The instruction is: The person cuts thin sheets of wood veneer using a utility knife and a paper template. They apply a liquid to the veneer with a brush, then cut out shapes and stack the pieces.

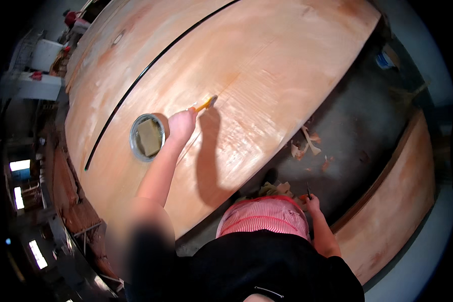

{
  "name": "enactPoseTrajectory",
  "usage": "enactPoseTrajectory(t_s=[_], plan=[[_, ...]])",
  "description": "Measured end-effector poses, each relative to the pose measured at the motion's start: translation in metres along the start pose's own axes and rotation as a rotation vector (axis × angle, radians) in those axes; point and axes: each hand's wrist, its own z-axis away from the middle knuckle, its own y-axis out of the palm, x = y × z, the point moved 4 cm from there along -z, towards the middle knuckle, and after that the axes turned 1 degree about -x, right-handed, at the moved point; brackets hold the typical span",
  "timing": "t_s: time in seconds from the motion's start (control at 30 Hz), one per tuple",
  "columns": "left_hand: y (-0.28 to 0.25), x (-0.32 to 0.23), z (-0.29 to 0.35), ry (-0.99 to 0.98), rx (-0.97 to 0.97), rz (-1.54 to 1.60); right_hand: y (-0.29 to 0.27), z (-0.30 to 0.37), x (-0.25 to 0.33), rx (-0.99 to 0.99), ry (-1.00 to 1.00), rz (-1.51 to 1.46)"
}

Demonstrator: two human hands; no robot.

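My left hand [182,126] is stretched out over a large veneer-covered wooden board [277,75] and grips a brush [204,105] by its yellow handle. The brush's head touches the board, where the surface looks wet and streaked. Just left of that hand, a round tub [134,143] sits on the board with a tan rectangular piece [148,137] in or over it. Down by my right side, my right hand [312,203] is closed around a slim dark tool [308,189] that points up; its exact kind is too small to make out.
A long black strip [156,59] curves across the board. Torn veneer scraps [307,143] lie on the dark floor beyond its edge. Another wooden panel [392,201] stands at the right. White boxes [40,85] and stacked wood [80,216] are at the left.
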Motion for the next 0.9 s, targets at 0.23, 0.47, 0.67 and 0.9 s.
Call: enactPoseTrajectory(t_s=[0.23,0.47,0.67,0.9], plan=[[0.005,0.078,0.132,-0.154,0.032,-0.043,0.01,0.013,0.033,0.102,-0.02,-0.168],[0.028,0.148,0.259,-0.384,0.067,-0.028,0.042,0.027,0.058,0.206,0.037,-0.113],[0.025,0.204,0.358,-0.563,0.297,-0.146,0.07,0.047,0.074,0.229,-0.077,0.012],[-0.038,0.217,0.365,-0.734,0.06,0.158,0.106,0.051,0.042,0.175,-0.156,0.12]])
